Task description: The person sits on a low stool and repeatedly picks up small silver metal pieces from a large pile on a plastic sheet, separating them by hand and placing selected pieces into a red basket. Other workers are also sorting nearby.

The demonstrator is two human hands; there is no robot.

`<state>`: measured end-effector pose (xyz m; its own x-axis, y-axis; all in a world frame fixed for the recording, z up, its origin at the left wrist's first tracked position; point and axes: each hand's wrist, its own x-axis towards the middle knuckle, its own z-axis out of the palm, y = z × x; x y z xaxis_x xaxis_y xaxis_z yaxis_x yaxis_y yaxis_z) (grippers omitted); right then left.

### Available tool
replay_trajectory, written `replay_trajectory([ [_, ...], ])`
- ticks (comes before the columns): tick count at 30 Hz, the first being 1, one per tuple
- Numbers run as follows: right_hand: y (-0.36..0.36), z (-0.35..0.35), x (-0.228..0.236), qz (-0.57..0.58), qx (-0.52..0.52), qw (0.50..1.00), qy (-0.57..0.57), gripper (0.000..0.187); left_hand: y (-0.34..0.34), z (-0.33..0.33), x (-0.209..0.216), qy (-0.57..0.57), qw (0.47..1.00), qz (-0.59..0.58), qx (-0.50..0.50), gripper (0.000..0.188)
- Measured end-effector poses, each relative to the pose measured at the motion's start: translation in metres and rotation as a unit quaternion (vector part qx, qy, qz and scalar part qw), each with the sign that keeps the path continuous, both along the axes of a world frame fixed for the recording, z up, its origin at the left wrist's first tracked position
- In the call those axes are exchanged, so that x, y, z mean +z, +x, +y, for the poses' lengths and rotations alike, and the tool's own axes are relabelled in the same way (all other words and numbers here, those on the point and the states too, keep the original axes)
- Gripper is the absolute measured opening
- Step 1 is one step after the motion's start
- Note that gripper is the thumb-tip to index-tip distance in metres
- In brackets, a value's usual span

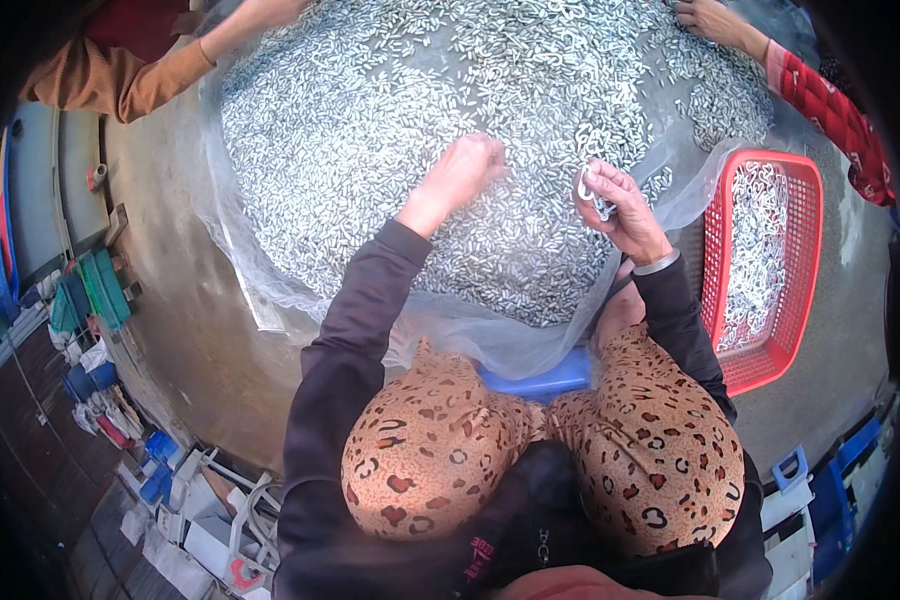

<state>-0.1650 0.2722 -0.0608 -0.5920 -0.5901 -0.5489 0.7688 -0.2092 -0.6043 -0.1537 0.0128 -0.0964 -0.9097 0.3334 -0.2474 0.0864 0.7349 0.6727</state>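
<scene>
A wide heap of small silvery, elongated pieces [340, 190] lies on a clear plastic sheet [685, 208] in front of my knees. Over the middle of it is my left hand [460, 172], fingers curled in and slightly blurred; whatever they may hold is hidden. My right hand [630, 212], at the heap's right side, is closed around several shiny, curved, hook-like metal pieces [602, 204]. More pale curved pieces [755, 250] fill much of a red perforated plastic basket [812, 240] to the right of that hand.
Another person's hand [270, 10] reaches in at the far left, and a second person's hand [712, 20] at the far right, near a darker small pile [725, 105]. Something blue [540, 375] shows between my knees. Assorted clutter [200, 500] stands at lower left.
</scene>
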Motion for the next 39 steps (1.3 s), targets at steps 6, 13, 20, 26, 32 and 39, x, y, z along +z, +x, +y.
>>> replay_trajectory([
  [6, -0.003, -0.008, -0.007, 0.43, 0.132, 0.822, 0.351, 0.024, -0.004, -0.031, 0.052, 0.444, 0.822, -0.293, 0.203, 0.017],
  [13, 0.002, 0.005, 0.006, 0.082, 0.064, 0.993, 0.058, 0.024, 0.01, -0.031, 0.048, 0.565, 0.725, -0.328, 0.22, 0.011],
  [20, 0.01, 0.018, 0.001, 0.146, 0.037, 0.969, -0.197, 0.032, 0.035, -0.021, -0.006, -0.029, 0.997, 0.061, 0.046, 0.023],
  [26, 0.013, 0.011, -0.011, 0.109, 0.065, 0.987, -0.102, 0.02, 0.022, -0.008, 0.024, -0.007, 0.994, -0.042, 0.103, 0.016],
  [32, 0.033, -0.012, -0.015, -0.133, 0.017, 0.975, -0.177, 0.025, 0.009, 0.036, 0.102, 0.019, 1.0, 0.007, 0.023, 0.016],
  [39, 0.033, 0.008, -0.001, 0.332, -0.032, 0.943, 0.027, 0.052, 0.012, 0.095, 0.133, 0.079, 0.979, 0.134, -0.134, 0.038],
])
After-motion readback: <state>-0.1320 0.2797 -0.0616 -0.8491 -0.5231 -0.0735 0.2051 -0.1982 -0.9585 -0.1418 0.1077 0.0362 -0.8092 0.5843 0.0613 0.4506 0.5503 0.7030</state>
